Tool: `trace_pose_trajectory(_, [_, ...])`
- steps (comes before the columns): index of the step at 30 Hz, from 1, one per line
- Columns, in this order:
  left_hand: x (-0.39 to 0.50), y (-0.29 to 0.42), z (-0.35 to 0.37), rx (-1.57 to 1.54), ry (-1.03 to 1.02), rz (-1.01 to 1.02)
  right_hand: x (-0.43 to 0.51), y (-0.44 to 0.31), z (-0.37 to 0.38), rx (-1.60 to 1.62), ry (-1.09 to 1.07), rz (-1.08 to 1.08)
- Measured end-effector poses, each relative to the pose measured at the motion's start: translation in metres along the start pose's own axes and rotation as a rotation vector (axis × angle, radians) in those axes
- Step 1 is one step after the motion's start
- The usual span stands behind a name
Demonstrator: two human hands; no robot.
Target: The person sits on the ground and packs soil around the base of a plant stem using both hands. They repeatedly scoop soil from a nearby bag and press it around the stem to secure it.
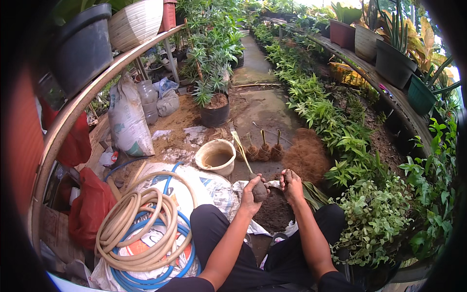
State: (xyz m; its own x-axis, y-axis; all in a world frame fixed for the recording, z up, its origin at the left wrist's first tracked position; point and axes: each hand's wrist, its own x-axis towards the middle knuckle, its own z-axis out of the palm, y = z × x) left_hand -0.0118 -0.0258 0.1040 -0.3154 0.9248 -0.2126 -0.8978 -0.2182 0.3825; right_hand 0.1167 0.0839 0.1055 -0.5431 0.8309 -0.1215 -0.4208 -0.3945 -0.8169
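My left hand [251, 195] is wrapped around a smooth ball of dark mud [260, 192]. A plant cutting [241, 151] with a pale, narrow leaf rises from the ball's top, leaning left. Level with it, a little to the right, my right hand [293, 187] has its fingers curled on what looks like a small lump of dark soil [288, 175]. Below and between both hands, loose dark soil [273, 211] lies on a white woven sack [251, 229]. Several fibre-wrapped root balls [265, 152] with short cut stems stand in a row beyond, beside a brown coconut-fibre heap [306, 155].
A pale pot [216, 164] of murky water stands ahead on the left. Coiled beige hose [146, 222] and blue hose [182, 270] cover sacks at my left. Leafy plants [313, 106] line the right side. Wooden shelves with pots [394, 60] flank both sides.
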Motion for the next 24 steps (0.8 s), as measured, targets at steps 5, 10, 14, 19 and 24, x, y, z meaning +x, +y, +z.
trace_pose_trajectory(5, [0.005,-0.002,-0.012,0.139,0.078,0.083,-0.007,-0.016,0.027,0.051,0.036,0.111])
trace_pose_trajectory(10, [0.001,0.001,0.001,0.221,0.105,0.132,0.003,0.002,0.003,0.075,0.012,0.096])
trace_pose_trajectory(14, [-0.001,0.001,0.001,0.233,0.114,0.162,0.002,0.001,0.002,-0.021,0.007,0.019])
trace_pose_trajectory(19, [-0.002,0.001,0.006,0.173,0.121,0.216,-0.013,-0.017,0.035,0.049,0.055,0.066])
trace_pose_trajectory(24, [0.003,0.001,0.003,0.087,0.105,0.213,-0.003,0.0,0.007,-0.095,0.025,0.04])
